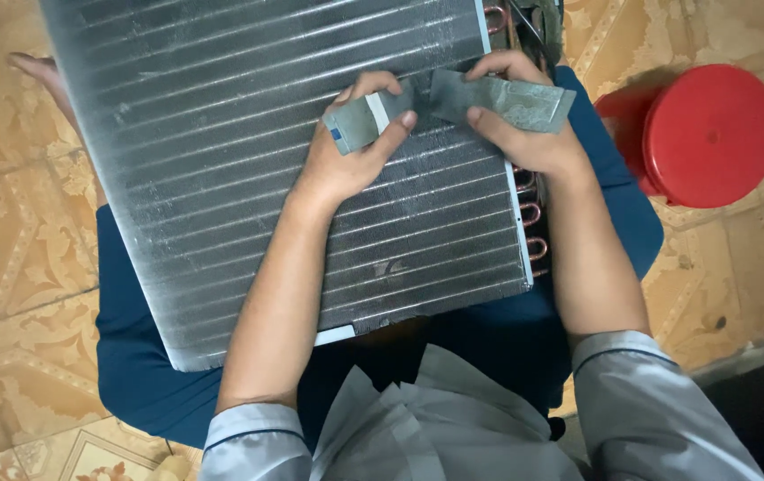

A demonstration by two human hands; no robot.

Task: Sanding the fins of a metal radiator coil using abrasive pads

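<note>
A finned coil panel (pixel 248 169), silver with copper return bends (pixel 532 233) along its right edge, is being carried flat across the person's lap on dark blue trousers (pixel 133 356). A grey strip (pixel 453 102) is being held over the panel near its top right corner, stretched between both hands. The left hand (pixel 351 151) is being kept clamped on the strip's left end, thumb pressed on top, fingers curled under; a white band and a small blue mark are showing there. The right hand (pixel 524 125) is being kept pinched shut on the strip's right end, just beside the panel's right edge. A red plastic stool (pixel 711 134) is standing on the patterned floor tiles (pixel 26 267), well apart to the right.
</note>
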